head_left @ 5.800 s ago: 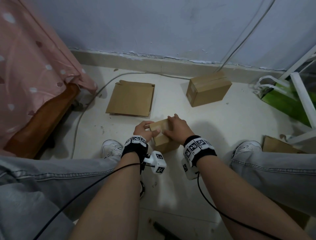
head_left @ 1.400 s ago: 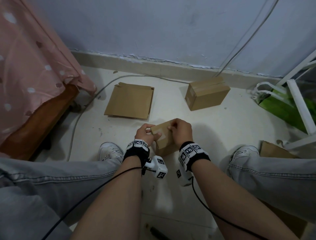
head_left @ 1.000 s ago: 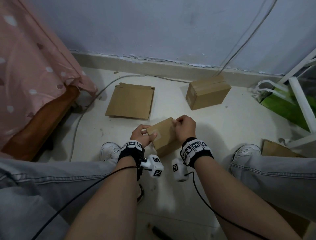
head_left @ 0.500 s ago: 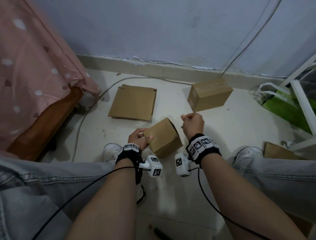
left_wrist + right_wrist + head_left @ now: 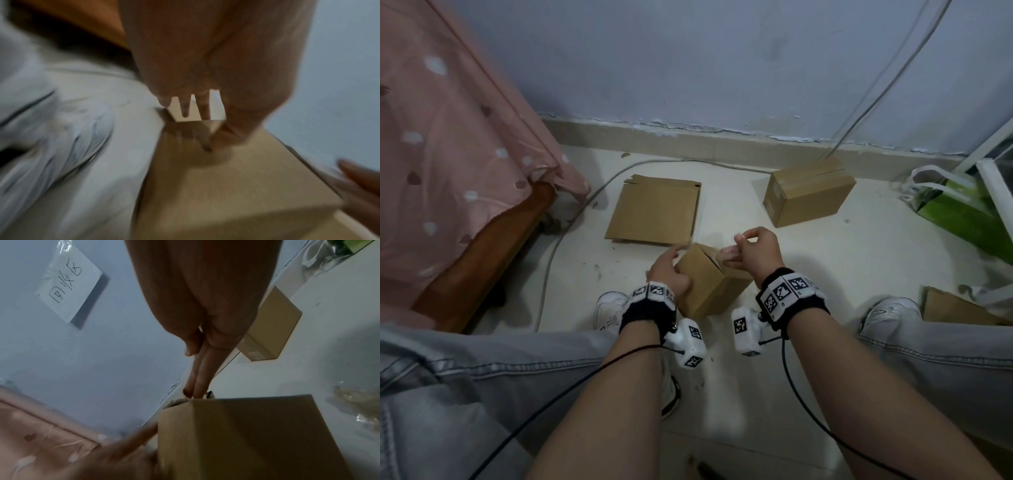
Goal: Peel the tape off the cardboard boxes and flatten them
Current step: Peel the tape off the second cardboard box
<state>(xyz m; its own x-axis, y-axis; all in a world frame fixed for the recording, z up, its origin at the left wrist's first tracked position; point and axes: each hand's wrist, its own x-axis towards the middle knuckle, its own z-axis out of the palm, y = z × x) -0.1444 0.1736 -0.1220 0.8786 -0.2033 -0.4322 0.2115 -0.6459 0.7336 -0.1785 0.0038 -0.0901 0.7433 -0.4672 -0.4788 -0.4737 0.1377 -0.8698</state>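
A small cardboard box (image 5: 709,284) stands tilted on the floor between my feet. My left hand (image 5: 667,270) grips its left side, fingers over the far top edge. My right hand (image 5: 736,248) is at the box's top right edge, where thumb and fingers pinch a strip of clear tape (image 5: 727,253). In the right wrist view the straight fingers (image 5: 197,378) reach down to the top corner of the box (image 5: 246,434). The left wrist view is blurred; it shows my fingers (image 5: 203,107) over the edge of the box (image 5: 236,186).
A flattened box (image 5: 654,212) lies on the floor ahead, and a sealed box (image 5: 808,195) sits at the right by the wall. Crumpled tape (image 5: 357,402) lies nearby. A bed with a pink sheet (image 5: 448,154) is left; a green bag (image 5: 962,212) and more cardboard (image 5: 955,308) are right.
My right hand, pulled clear of the box half a second ago, is back at its top edge with fingers stretched out. My left hand has slid up the box's left side.
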